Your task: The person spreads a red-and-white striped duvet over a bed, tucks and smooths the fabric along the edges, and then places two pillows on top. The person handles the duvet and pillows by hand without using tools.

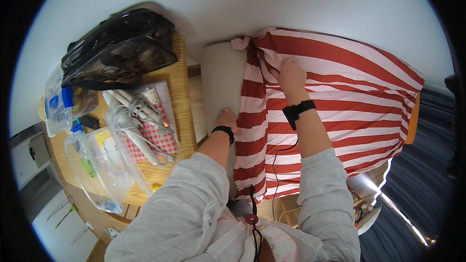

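A red-and-white striped cloth [327,109] is draped over a piece of furniture that looks like a sofa seat against the wall. Its near-left border overlaps a bare beige padded armrest [222,76]. My left hand [226,120] rests on that armrest beside the cloth's edge, fingers curled and partly hidden. Farther up, my right hand [291,76] touches the cloth close to the back corner, where the fabric bunches into folds. Its fingertips are turned away, so whether they pinch the fabric does not show.
Left of the armrest stands a wooden table [185,116]. It carries a black translucent bag [120,51], clear plastic bins [98,167] and corded white appliances [134,123] on checked cloth. A thin black cable [275,174] hangs across the striped cloth. Dark curtains [426,138] hang at right.
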Tool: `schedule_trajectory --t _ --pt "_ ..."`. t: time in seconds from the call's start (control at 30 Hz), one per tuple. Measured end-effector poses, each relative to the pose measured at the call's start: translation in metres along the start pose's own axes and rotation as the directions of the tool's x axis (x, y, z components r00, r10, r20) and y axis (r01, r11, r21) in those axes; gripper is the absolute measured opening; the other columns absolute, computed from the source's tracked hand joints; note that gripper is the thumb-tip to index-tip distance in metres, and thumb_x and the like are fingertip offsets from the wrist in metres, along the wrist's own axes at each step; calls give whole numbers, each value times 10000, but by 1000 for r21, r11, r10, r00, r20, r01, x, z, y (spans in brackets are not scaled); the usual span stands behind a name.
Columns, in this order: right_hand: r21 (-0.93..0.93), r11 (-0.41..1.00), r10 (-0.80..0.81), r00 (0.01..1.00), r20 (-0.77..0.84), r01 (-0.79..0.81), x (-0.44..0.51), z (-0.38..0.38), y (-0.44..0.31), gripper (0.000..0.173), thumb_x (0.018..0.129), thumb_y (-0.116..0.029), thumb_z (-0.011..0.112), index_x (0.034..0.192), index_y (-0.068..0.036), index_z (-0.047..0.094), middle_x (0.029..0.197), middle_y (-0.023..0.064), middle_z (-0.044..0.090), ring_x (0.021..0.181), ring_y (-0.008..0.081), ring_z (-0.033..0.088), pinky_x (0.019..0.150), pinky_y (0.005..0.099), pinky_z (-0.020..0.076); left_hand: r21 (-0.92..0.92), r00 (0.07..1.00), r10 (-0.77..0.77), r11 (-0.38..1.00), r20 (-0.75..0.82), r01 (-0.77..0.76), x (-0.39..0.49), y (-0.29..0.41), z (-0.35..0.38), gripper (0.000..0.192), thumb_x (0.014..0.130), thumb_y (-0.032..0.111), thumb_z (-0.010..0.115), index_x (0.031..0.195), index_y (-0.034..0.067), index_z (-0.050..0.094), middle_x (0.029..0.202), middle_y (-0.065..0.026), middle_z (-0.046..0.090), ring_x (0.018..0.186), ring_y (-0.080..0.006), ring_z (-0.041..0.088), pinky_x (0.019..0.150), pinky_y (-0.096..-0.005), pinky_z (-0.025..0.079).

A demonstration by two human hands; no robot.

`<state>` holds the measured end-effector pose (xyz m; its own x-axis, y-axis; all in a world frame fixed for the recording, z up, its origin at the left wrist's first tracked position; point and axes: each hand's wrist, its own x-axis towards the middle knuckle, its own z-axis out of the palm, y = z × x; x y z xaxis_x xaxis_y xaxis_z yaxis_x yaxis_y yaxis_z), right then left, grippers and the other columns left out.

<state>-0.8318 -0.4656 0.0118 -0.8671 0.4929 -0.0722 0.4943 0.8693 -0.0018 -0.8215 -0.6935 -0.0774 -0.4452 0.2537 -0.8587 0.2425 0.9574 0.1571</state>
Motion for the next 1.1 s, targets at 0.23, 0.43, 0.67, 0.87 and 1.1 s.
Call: schedule_trajectory --t 0.23,0.43,0.67,0.87,1.1 --pt "-76 917 -393 919 -31 390 7 13 17 98 747 -116 521 723 -75 607 670 120 616 635 269 613 581 360 494 5 1000 -27 1000 5 27 5 -1 5 1009 382 290 880 1138 -85 325 1110 -233 486 1046 -316 500 888 -337 430" --pt "-58 877 -466 874 135 477 4 6 19 129 742 -75 491 698 -77 612 682 121 618 650 278 611 593 362 490 0 999 -41 999 -25 41 -5 4 -2 916 441 228 870 1123 -63 332 1114 -227 477 1038 -293 514 882 -307 446" --pt "-26 846 -521 836 171 532 -9 15 26 106 721 -64 504 692 -70 606 681 114 611 659 278 602 595 373 483 -24 999 -28 999 -31 28 -2 1 -1 976 399 277 873 1128 -80 331 1112 -240 485 1047 -320 501 893 -339 426" --pt "33 846 -530 831 167 533 -23 28 33 99 682 -31 524 644 -59 611 661 125 604 652 290 597 603 383 479 -23 1000 -23 999 -15 23 2 -1 2 981 401 272 873 1129 -92 326 1125 -243 475 1045 -318 501 895 -336 427" --pt "58 846 -526 814 246 530 -25 36 40 91 686 -42 530 643 -60 608 661 125 605 650 286 600 601 376 485 -37 1000 -22 999 3 22 0 -1 -2 978 394 282 874 1117 -92 331 1116 -242 479 1035 -319 506 886 -332 434"
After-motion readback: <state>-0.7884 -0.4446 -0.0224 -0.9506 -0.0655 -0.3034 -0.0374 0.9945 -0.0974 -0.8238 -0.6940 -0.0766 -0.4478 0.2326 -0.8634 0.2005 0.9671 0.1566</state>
